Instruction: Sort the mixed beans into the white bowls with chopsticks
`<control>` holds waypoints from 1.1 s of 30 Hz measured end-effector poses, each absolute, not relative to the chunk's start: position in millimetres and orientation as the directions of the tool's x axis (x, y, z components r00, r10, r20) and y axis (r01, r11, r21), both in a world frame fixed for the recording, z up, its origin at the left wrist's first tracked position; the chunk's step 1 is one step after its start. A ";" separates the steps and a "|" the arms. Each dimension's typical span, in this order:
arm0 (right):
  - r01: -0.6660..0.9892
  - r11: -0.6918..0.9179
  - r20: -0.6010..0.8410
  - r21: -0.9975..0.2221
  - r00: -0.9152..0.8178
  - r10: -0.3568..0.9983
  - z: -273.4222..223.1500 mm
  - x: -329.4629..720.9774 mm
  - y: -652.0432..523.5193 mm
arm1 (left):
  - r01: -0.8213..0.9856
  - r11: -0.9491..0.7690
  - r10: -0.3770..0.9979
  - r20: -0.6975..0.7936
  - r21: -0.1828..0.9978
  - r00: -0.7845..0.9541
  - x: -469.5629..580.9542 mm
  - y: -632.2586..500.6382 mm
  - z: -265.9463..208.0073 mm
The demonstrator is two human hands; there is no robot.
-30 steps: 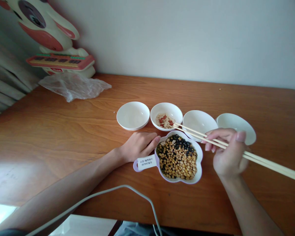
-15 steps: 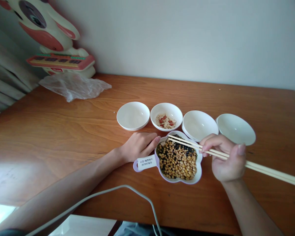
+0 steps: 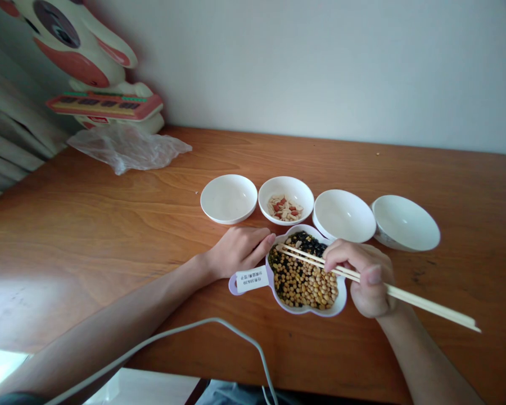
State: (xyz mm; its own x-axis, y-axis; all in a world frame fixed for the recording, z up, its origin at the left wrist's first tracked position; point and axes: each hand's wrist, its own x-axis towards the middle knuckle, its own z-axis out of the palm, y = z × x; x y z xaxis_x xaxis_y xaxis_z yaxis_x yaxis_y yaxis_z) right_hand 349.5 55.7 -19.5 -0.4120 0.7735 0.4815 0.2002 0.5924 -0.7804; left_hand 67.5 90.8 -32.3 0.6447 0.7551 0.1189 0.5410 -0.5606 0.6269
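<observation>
A lilac-rimmed, flower-shaped bowl with a labelled handle holds yellow beans and dark beans. My left hand rests on the table with its fingers together, their tips gripping the bowl's left rim. In my right hand is a pair of wooden chopsticks. Their tips reach into the upper left of the bowl, by some pale pieces; whether they pinch anything I cannot tell. Just behind stands a white bowl with peanuts in it.
In the same row are three more white bowls: one at the left, one right of centre and one at the far right. A plastic bag lies before a toy keyboard. A white cable crosses the front.
My right hand has moved left and slightly down. The chopstick tips have shifted from the bowl's upper rim to its upper left contents. My left hand and the bowl keep their place.
</observation>
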 end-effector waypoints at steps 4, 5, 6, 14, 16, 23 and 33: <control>0.215 0.652 0.521 -0.727 -0.445 0.728 -20.3 346.7 56.1 | 0.539 -0.555 0.753 0.108 0.633 0.649 67.0 91.3 -33.3; 0.216 0.660 0.528 -0.720 -0.446 0.722 -20.5 346.2 55.9 | 0.542 -0.553 0.755 0.105 0.633 0.648 66.8 91.5 -33.5; 0.215 0.666 0.536 -0.715 -0.443 0.719 -20.8 345.7 55.7 | 0.544 -0.550 0.756 0.101 0.633 0.647 66.7 91.6 -33.7; 0.187 0.697 0.624 -0.692 -0.332 0.708 -22.9 344.1 53.0 | 0.546 -0.559 0.756 0.114 0.624 0.645 66.3 91.4 -33.5; 0.168 0.702 0.655 -0.692 -0.261 0.709 -22.5 343.7 52.1 | 0.546 -0.566 0.754 0.120 0.618 0.646 66.3 91.4 -33.8; 0.187 0.703 0.727 -0.687 0.147 0.671 -14.8 345.6 52.7 | 0.550 -0.572 0.750 0.117 0.609 0.651 66.1 91.4 -33.5; 0.230 0.595 0.635 -0.770 0.191 0.748 -14.0 339.6 58.9 | 0.549 -0.577 0.752 0.131 0.604 0.645 66.7 91.4 -33.0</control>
